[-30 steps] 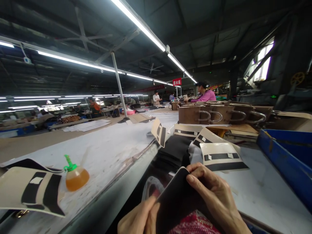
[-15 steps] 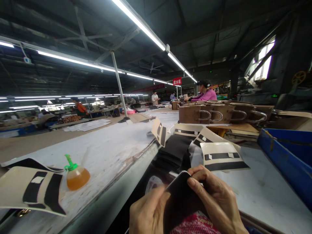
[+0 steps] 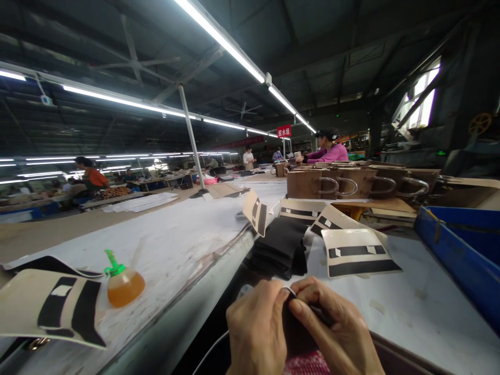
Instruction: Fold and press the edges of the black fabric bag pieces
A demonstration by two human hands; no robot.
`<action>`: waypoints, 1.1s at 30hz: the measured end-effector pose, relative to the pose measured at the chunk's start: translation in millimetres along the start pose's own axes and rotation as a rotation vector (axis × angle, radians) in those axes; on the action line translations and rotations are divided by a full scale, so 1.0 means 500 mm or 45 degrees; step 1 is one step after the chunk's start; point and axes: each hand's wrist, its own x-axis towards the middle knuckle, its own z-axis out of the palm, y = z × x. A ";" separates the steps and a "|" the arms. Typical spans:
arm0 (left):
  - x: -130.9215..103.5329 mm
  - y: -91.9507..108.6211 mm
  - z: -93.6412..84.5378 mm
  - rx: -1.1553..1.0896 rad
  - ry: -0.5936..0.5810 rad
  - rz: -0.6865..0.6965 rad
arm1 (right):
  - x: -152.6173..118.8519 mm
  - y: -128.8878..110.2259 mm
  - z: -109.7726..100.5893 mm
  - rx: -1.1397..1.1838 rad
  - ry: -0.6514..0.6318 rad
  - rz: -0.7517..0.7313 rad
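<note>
Apparently, edge work on the dark panel (image 3: 294, 325) is in hand: the left hand (image 3: 257, 325) and right hand (image 3: 335, 325) pinch its pale-rimmed top, close together. Working along it likely calls for one grip shifting while the other steadies. The panel lies between and below both.

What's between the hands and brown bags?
Beyond the left hand and right hand, the head view shows a stack of black pieces and black-striped cream panels.
</note>
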 end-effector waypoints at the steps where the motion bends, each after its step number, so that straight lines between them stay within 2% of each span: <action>1: 0.004 -0.006 -0.008 -0.058 -0.003 -0.090 | 0.004 -0.005 -0.011 0.009 -0.089 0.006; 4: 0.018 -0.031 -0.042 -0.338 0.116 -0.466 | 0.022 -0.017 -0.050 0.055 -0.347 0.050; 6: 0.032 -0.041 -0.060 -0.547 0.187 -0.563 | 0.037 -0.017 -0.064 0.081 -0.360 0.106; 9: 0.058 -0.032 -0.059 -0.994 0.211 -0.479 | 0.057 -0.007 -0.043 0.127 -0.343 0.106; 11: 0.074 -0.017 -0.041 -1.290 0.221 -0.411 | 0.066 0.000 -0.010 0.181 -0.464 0.087; 14: 0.082 -0.005 -0.021 -1.509 0.146 -0.298 | 0.066 0.008 0.031 0.347 -0.688 0.177; 16: 0.073 -0.011 -0.032 -1.546 0.128 -0.277 | 0.062 0.012 0.037 0.426 -0.717 0.264; 18: 0.054 -0.022 -0.066 -1.579 0.100 -0.464 | 0.058 0.015 0.026 0.395 -0.645 0.285; 20: 0.033 -0.036 -0.113 -1.621 -0.045 -0.798 | 0.057 0.015 0.006 0.265 -0.553 0.247; 21: 0.025 -0.043 -0.136 -1.607 -0.149 -0.924 | 0.058 0.013 -0.003 0.189 -0.523 0.220; 22: 0.019 -0.050 -0.155 -1.538 -0.268 -0.957 | 0.060 0.010 -0.011 0.117 -0.502 0.186; 24: 0.015 -0.061 -0.180 -1.332 -0.444 -0.892 | 0.065 0.004 -0.020 -0.007 -0.488 0.099; 26: 0.017 -0.066 -0.184 -1.107 -0.539 -0.803 | 0.068 -0.002 -0.021 -0.078 -0.482 0.017; 30: 0.023 -0.063 -0.162 -0.676 -0.514 -0.657 | 0.064 -0.004 -0.014 -0.149 -0.466 -0.043; 33: 0.018 -0.062 -0.147 -0.461 -0.466 -0.540 | 0.061 0.002 -0.014 -0.196 -0.469 -0.048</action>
